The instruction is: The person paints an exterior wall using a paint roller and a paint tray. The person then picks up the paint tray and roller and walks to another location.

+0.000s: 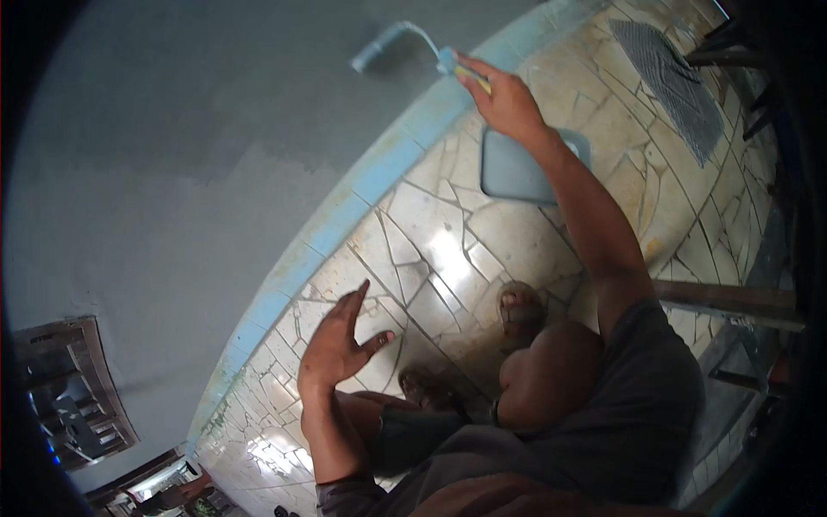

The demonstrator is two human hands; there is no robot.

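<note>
My right hand (506, 99) is wrapped round the handle of a paint roller (380, 49), its arm stretched out toward the wall. The roller's head lies at or very near the grey wall (215, 103); whether it touches, I cannot tell. Below my right forearm, a grey paint tray (517, 168) sits on the floor, partly hidden by the arm. My left hand (334, 343) hangs in the air above the floor, thumb and fingers apart, holding nothing. A darker grey area covers the wall's upper part, with a lighter grey below it.
A light blue tile skirting (345, 202) runs along the wall's foot. The floor (405, 224) is irregular pale stone tiles. A grey mat (672, 86) lies at the upper right, near dark furniture. A wooden beam (732, 303) stands right of me. A wood-framed window (77, 388) is at lower left.
</note>
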